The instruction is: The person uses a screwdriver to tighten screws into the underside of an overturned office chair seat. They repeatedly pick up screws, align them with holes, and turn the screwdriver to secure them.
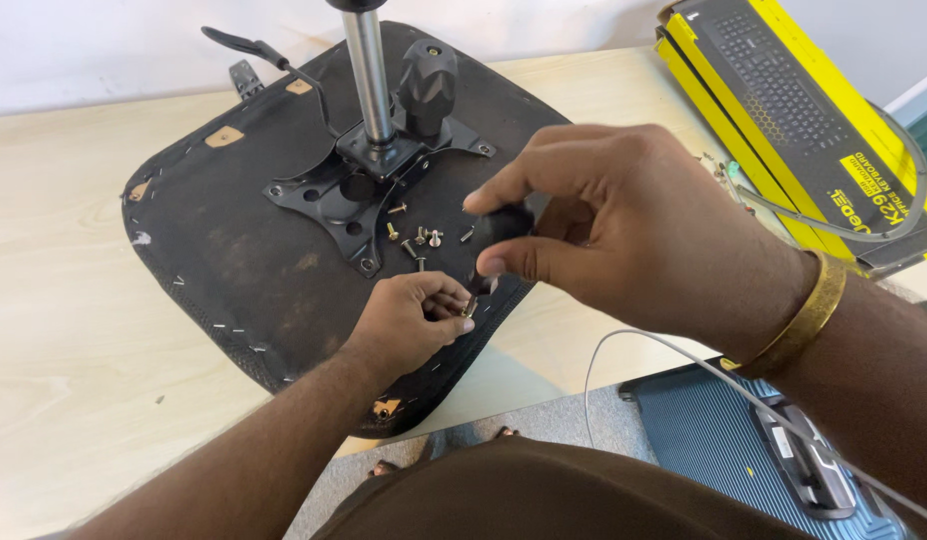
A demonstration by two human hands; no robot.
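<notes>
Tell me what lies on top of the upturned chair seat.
On the chair seat sit a black metal mounting plate with its steel column, a black knob and loose screws. Both hands cover part of the seat's near edge.

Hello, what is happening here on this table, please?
A person works on an upturned office chair seat lying on a wooden table. The left hand pinches a small screw, and the right hand holds a black screwdriver handle over it. More loose screws lie beside the black metal mounting plate.
</notes>
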